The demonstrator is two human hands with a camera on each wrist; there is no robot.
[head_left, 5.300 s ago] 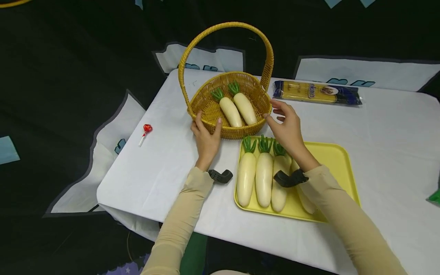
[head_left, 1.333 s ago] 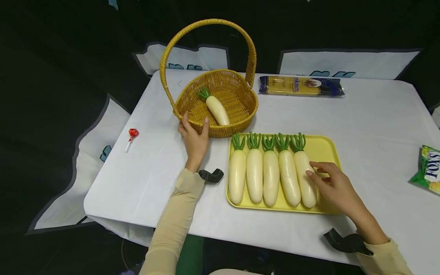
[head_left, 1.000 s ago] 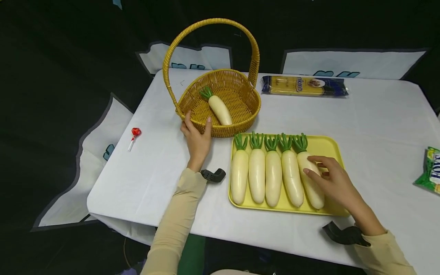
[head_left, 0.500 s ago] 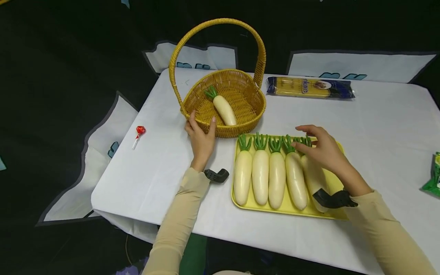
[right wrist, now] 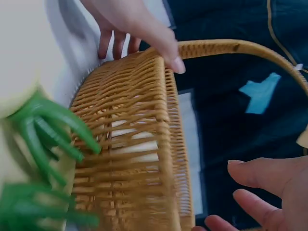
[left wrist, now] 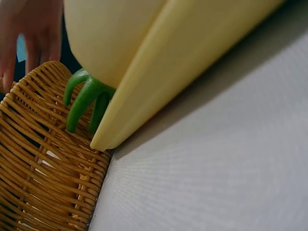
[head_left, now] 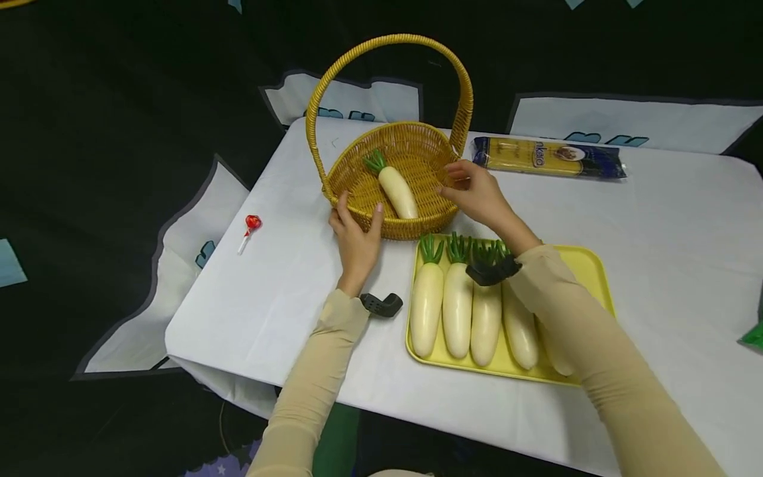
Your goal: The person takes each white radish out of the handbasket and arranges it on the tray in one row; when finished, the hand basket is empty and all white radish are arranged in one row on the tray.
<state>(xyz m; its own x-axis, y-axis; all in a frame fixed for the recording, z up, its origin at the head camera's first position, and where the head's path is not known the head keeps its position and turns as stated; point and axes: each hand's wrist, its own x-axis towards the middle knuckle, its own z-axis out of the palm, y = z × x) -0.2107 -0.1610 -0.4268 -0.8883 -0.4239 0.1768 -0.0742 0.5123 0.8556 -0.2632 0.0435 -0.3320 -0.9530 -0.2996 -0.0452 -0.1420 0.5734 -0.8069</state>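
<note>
A yellow wicker basket (head_left: 405, 230) with a tall arched handle stands at the back of the table. One white radish (head_left: 398, 192) with green leaf stubs lies inside it. My left hand (head_left: 357, 248) grips the basket's front left rim; its thumb (right wrist: 175, 60) lies over the edge in the right wrist view. At the basket's right side hovers my right hand (head_left: 479, 199), fingers spread and slightly bent, holding nothing. Several more white radishes (head_left: 427, 311) lie side by side on a yellow tray (head_left: 587, 265) in front, partly hidden by my right forearm.
A pack of spaghetti (head_left: 548, 158) lies behind and right of the basket. At the left is a red lollipop (head_left: 253, 222). A green packet (head_left: 754, 336) shows at the right edge of the white-covered table (head_left: 250, 318).
One of two radishes in the basket has gone to the tray. My right hand has let go there and moved back to the basket's right side. My left hand stays on the rim.
</note>
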